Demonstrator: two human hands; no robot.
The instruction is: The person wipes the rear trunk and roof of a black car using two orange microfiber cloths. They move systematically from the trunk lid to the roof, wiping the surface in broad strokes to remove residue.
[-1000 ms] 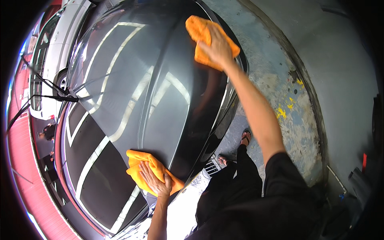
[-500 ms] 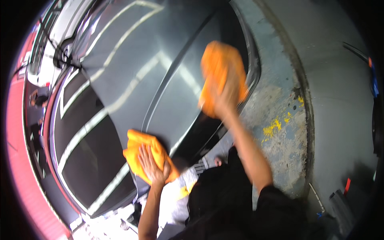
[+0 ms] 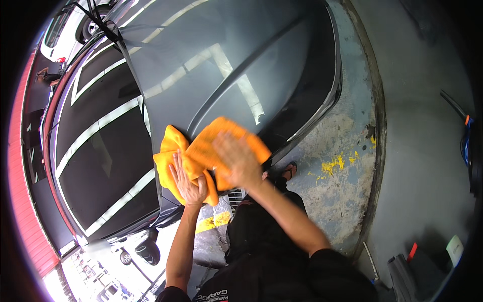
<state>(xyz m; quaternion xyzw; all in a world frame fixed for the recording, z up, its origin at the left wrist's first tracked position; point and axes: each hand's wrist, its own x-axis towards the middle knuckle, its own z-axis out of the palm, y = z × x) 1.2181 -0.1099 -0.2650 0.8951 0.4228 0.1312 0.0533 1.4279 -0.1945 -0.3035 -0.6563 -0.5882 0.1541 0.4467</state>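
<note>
Two orange cloths lie on a shiny dark grey car, at the near end of its crease beside the dark glass. On the left cloth [image 3: 171,141], my left hand [image 3: 190,185] rests flat with its fingers stretched out. My right hand [image 3: 236,158] lies over the right cloth [image 3: 206,138], slightly smeared by motion, its fingers extended across the fabric. The cloths touch, and the right one partly overlaps the left. Bright strip reflections cross the grey car panel [image 3: 176,116] and the dark glass [image 3: 108,146].
A white car [image 3: 68,32] stands at the far left, near a red ribbed surface [image 3: 22,161]. Right of the car, the worn floor [image 3: 337,191] carries yellow paint marks. A floor grate [image 3: 235,198] shows below the cloths. A blue-and-black hose-like object [image 3: 469,136] is at the right.
My right hand and its cloth have moved left and nearer, from the panel's right side to beside my left hand. My left hand stays on its cloth. The view has shifted.
</note>
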